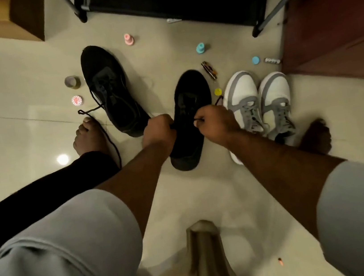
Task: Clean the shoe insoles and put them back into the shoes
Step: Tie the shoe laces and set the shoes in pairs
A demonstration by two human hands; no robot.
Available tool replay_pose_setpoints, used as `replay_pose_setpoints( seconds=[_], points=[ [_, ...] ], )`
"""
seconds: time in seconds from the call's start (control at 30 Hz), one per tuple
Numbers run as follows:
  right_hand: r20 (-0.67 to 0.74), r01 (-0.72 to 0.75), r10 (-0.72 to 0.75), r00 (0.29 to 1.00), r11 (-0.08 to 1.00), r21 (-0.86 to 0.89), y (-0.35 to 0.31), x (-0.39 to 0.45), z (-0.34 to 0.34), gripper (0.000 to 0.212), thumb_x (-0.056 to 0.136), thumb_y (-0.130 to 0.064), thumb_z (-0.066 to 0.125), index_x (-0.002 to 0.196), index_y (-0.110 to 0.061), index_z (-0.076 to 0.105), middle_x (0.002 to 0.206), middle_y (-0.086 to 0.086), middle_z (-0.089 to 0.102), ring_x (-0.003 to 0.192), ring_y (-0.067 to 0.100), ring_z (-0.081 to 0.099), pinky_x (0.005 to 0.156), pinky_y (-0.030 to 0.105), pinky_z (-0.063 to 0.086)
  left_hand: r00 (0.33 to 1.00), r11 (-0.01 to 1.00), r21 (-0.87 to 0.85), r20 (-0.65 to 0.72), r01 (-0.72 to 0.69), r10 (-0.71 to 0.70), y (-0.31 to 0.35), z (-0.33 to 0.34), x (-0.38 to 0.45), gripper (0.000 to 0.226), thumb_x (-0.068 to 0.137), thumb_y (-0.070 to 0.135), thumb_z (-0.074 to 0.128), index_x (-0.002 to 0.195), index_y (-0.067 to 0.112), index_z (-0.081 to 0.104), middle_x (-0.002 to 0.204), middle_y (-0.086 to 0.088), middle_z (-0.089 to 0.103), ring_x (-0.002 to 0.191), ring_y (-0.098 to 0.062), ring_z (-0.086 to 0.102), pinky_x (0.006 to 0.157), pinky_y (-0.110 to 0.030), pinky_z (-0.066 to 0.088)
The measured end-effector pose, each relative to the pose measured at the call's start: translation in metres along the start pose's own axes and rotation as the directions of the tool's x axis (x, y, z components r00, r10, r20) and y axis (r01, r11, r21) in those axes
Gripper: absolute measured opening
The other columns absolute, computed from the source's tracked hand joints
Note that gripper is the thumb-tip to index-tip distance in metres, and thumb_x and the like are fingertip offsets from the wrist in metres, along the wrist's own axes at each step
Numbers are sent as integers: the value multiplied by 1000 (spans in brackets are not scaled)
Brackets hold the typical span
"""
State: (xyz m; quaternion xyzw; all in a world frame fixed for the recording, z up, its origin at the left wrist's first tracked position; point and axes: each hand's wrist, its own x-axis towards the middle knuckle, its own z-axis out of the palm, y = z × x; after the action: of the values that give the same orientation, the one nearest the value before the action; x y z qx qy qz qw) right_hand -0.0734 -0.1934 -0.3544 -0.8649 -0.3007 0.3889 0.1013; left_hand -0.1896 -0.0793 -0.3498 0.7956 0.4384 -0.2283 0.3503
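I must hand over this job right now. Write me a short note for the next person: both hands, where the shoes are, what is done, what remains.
Left hand: grips the near black shoe at its opening.
Right hand: pinches that shoe's lace.
The other black shoe lies on the floor to the left, lace loose.
The white and grey pair stands on the right.
Done: cannot tell; no insole is visible outside a shoe.
Left: check the insoles in each shoe, then clean and refit any that need it.
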Motion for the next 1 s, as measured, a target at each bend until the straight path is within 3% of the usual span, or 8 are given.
replay_pose_setpoints(
  seconds=[0.2, 0.3, 0.37, 0.47, 0.57, 0.67, 0.8, 1.0],
  points=[
    [122, 105, -46, 992, 832, -544, 52, -58, -5, 19, 91, -31, 51, 102, -27, 66, 105, -2, 66, 115, 27, 44, 105, 50, 20, 943, 995, 95, 334, -29, -4, -1, 16, -32, 27, 90, 25, 71, 103, 1, 70, 101, -19, 68, 95, -35, 65, 80, -35, 54],
    [156, 210, -142, 978, 603, -769, 78, -67, -4, 9, 68, -28, 70, 76, -23, 70, 73, -3, 67, 91, 28, 58, 101, 56, 29, 920, 949, 294, 393, -114, -12, -12, 14, -30, 31, 91, 33, 69, 106, 6, 68, 110, -15, 66, 103, -31, 62, 89, -37, 50],
    [178, 219, -129, 976, 489, -844, 90, -70, -13, 13, 71, -30, 67, 82, -25, 71, 79, -4, 68, 96, 27, 59, 103, 61, 26, 921, 907, 404, 386, -119, -51, -20, 3, -31, 35, 93, 39, 64, 106, 7, 66, 110, -15, 64, 103, -31, 60, 89, -39, 49],
    [241, 280, -142, 960, 503, -818, 101, -67, -35, 26, 89, -29, 49, 111, -25, 62, 119, 1, 64, 132, 31, 37, 110, 65, 8, 921, 853, 517, 362, -70, -144, -31, -22, -32, 41, 95, 50, 55, 99, 9, 61, 101, -12, 60, 96, -29, 59, 81, -38, 48],
    [377, 441, -231, 897, 520, -731, 89, -59, -49, 30, 95, -35, 45, 121, -24, 55, 128, 3, 59, 138, 23, 35, 113, 59, -1, 914, 845, 533, 355, -29, -193, -36, -42, -31, 46, 96, 48, 56, 98, 4, 67, 93, -8, 65, 98, -28, 62, 85, -37, 49],
    [452, 483, -247, 857, 689, -540, 60, -58, -52, 25, 96, -28, 46, 117, -17, 57, 117, 7, 63, 114, 26, 56, 110, 42, 25, 880, 873, 487, 418, -7, -226, -18, -62, -43, 42, 98, 37, 57, 66, 11, 68, 61, 2, 56, 64, -15, 57, 62, -23, 45],
    [315, 315, -198, 928, 869, -381, 25, -73, -50, 24, 91, -18, 52, 113, -11, 59, 115, 16, 61, 101, 34, 59, 76, 32, 44, 866, 954, 298, 469, 32, -175, 14, -93, -68, 37, 95, 34, 62, 70, 7, 70, 47, 2, 47, 42, -15, 39, 43, -19, 36],
    [227, 174, -42, 973, 780, -601, -19, -108, -59, 28, 96, -10, 43, 118, -5, 59, 105, 13, 58, 113, 34, 57, 84, 35, 42, 894, 974, 228, 436, 5, -107, 41, -113, -105, 31, 95, 29, 62, 77, 6, 72, 38, 3, 50, 39, -14, 42, 41, -18, 35]
  ],
)
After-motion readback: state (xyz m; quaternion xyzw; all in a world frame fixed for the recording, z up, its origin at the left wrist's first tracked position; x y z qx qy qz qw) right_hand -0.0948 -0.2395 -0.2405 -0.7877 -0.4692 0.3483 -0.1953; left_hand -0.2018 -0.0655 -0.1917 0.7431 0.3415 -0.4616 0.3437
